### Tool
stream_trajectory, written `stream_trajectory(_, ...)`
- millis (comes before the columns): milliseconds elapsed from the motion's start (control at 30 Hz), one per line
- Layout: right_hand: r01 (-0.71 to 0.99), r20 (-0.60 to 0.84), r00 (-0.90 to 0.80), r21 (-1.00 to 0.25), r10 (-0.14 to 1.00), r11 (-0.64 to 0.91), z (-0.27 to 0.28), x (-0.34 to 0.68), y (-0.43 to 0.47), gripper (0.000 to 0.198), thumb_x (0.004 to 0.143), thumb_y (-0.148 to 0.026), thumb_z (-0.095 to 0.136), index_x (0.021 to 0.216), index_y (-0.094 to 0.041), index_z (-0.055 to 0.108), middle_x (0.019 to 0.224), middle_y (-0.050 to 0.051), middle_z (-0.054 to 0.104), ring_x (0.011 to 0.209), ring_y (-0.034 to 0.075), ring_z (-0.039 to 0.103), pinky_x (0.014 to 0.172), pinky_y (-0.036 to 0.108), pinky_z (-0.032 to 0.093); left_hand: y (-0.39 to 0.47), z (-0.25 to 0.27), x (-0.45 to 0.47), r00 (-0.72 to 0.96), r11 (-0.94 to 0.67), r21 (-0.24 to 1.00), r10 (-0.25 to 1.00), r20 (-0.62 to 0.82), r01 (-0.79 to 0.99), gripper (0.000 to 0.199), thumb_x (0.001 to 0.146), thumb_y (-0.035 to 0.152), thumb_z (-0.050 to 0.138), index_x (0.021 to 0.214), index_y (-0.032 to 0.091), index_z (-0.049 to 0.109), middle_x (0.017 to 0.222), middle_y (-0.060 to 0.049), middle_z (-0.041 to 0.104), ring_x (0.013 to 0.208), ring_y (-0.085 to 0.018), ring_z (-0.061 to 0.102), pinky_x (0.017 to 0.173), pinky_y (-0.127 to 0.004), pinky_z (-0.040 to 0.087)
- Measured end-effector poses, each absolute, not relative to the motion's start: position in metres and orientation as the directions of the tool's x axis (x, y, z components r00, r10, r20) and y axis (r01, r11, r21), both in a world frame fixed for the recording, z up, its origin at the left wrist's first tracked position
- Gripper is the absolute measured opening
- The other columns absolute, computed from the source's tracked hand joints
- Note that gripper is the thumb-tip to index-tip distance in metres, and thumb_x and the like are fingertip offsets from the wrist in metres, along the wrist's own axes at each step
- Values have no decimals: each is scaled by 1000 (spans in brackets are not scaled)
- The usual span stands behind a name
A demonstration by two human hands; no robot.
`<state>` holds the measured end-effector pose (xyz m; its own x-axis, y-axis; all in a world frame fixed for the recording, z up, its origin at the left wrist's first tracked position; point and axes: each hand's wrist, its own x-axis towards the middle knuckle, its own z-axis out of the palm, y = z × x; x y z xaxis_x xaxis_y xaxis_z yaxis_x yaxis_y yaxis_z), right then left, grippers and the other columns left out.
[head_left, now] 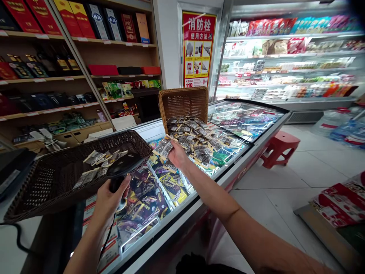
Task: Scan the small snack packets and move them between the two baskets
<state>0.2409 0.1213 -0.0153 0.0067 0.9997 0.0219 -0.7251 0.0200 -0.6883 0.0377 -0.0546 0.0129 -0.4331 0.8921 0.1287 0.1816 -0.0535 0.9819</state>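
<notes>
My left hand (111, 199) is wrapped round the handle of a black barcode scanner (124, 165), whose cord hangs down past the wrist. The scanner's head is over the near edge of a dark wicker basket (57, 194), where several small packets (98, 163) lie. Between the fingers of my right hand (178, 154) is a small flat snack packet (164, 147) with dark print and tan edges. Just beyond it, a tan wicker basket (182, 101) lies tipped on its side, and a heap of similar packets (196, 137) spills from it onto the freezer's glass top.
A chest freezer (222, 175) with packaged ice creams under its glass runs away to the right. A red stool (281, 148) stands on the floor beside it. Shelves of boxes (114, 42) rise at the left, and a lit refrigerated display (285, 57) stands at the back right.
</notes>
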Motion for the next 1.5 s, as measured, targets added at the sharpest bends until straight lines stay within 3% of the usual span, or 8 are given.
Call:
stream_trajectory(200,-753,-66,5,-657,998,-39,-25,243,126,9,95,-24,66,104,-26,69,115,4,82,124,19,77,114,39,63,-55,11,37,-394,-64,974,907,147,216,50,64,60,99,72,21,69,54,2,56,52,-12,46,47,-23,35)
stream_trajectory(467,-763,-79,53,-647,995,-10,-28,242,129,8,91,-20,65,95,-27,67,108,4,80,125,21,75,115,41,63,-51,4,30,-355,-67,960,920,165,273,51,64,64,96,71,22,68,53,2,56,51,-13,45,47,-24,32)
stream_trajectory(800,-771,-80,50,-637,996,-12,-28,242,130,11,89,-21,66,98,-27,67,107,3,81,119,20,77,113,41,63,-55,9,39,-375,-61,945,908,186,322,57,67,70,91,58,24,59,52,1,53,48,-11,37,44,-24,25)
stream_trajectory(1133,-760,-49,51,-650,998,7,-35,242,136,11,88,-23,68,99,-26,68,113,5,81,124,21,76,111,41,63,-57,9,41,-374,-26,950,916,147,310,60,62,74,94,61,24,61,52,1,53,47,-11,36,42,-23,24)
stream_trajectory(1267,-773,-28,45,-634,999,17,-34,242,137,13,87,-25,70,100,-27,66,108,5,82,121,23,77,112,43,63,-54,7,36,-327,-18,939,935,138,344,61,57,75,94,62,23,64,51,1,53,49,-13,42,45,-23,29)
stream_trajectory(1500,-746,-16,99,-663,995,64,-37,240,143,16,85,-29,68,100,-28,63,110,5,81,119,22,77,109,41,63,-50,-1,22,-247,-17,913,960,129,408,64,60,78,94,64,22,63,53,1,54,50,-13,44,49,-24,31)
